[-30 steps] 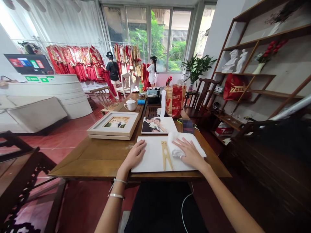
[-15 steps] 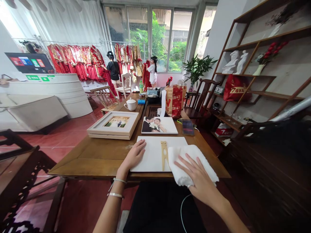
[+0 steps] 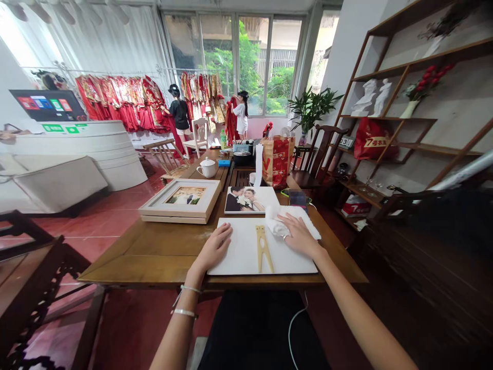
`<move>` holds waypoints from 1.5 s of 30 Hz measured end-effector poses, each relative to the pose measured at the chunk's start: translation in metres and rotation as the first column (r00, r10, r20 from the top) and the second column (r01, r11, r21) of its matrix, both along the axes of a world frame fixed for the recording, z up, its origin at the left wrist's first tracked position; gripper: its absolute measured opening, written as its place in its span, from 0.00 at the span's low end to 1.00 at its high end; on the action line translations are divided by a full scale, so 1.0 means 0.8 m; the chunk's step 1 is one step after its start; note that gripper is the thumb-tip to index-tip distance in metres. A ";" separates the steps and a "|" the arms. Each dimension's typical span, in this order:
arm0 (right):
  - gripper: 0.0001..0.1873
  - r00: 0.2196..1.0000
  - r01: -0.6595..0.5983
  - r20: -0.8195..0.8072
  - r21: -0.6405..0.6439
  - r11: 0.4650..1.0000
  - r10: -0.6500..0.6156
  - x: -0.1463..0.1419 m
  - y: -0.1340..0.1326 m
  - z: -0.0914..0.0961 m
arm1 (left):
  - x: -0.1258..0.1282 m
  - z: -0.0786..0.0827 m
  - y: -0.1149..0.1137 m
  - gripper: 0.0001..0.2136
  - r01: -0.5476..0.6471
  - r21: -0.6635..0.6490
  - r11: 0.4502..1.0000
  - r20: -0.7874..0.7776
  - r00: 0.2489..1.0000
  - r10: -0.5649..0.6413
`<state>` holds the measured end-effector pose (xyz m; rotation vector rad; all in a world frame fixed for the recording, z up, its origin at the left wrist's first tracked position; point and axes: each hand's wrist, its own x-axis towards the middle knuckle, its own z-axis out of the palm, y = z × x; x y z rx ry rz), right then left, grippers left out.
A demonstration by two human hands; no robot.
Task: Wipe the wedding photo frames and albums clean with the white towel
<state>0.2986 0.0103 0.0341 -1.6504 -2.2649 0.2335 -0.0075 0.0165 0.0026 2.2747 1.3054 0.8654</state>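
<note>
A white rectangular panel (image 3: 234, 257) lies flat near the table's front edge. My left hand (image 3: 216, 245) rests palm down on its left side, fingers stretched out and holding nothing. On the panel's far right corner, my right hand (image 3: 299, 235) presses down on a bunched white towel (image 3: 275, 221), its fingers laid over the cloth. Between my hands a pale yellow, flat forked piece (image 3: 260, 252) lies on the panel, its two legs pointing toward me. Just beyond is a wedding photo panel (image 3: 252, 200), partly overlapped in view by the towel.
Framed pictures (image 3: 181, 200) are stacked on the wooden table (image 3: 146, 257) at left, near a white lidded cup (image 3: 207, 167). A phone (image 3: 298, 198) and a red paper bag (image 3: 277, 162) stand to the right. Two people (image 3: 179, 110) are by the clothes racks.
My right hand and the towel have moved away from me and slightly left, from the panel's near right corner to its far right. More of the forked piece shows. My left hand stays put.
</note>
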 end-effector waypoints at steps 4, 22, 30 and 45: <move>0.45 0.997 -0.062 0.036 0.023 0.998 0.061 -0.012 -0.064 -0.007 | 0.001 0.000 0.000 0.19 -0.013 -0.007 1.000 0.003 1.000 0.013; 0.34 0.999 -0.046 0.005 -0.095 0.994 0.046 -0.032 0.008 0.018 | -0.001 0.001 -0.001 0.19 -0.001 0.008 1.000 0.007 1.000 0.000; 0.46 0.989 -0.140 0.037 -0.072 0.988 0.143 -0.048 -0.084 0.009 | 0.000 0.001 -0.002 0.19 -0.014 0.011 1.000 0.004 1.000 0.014; 0.26 0.992 -0.091 -0.105 -0.161 0.983 0.074 -0.030 -0.013 0.021 | -0.001 0.002 -0.002 0.20 -0.004 0.017 1.000 -0.013 1.000 0.005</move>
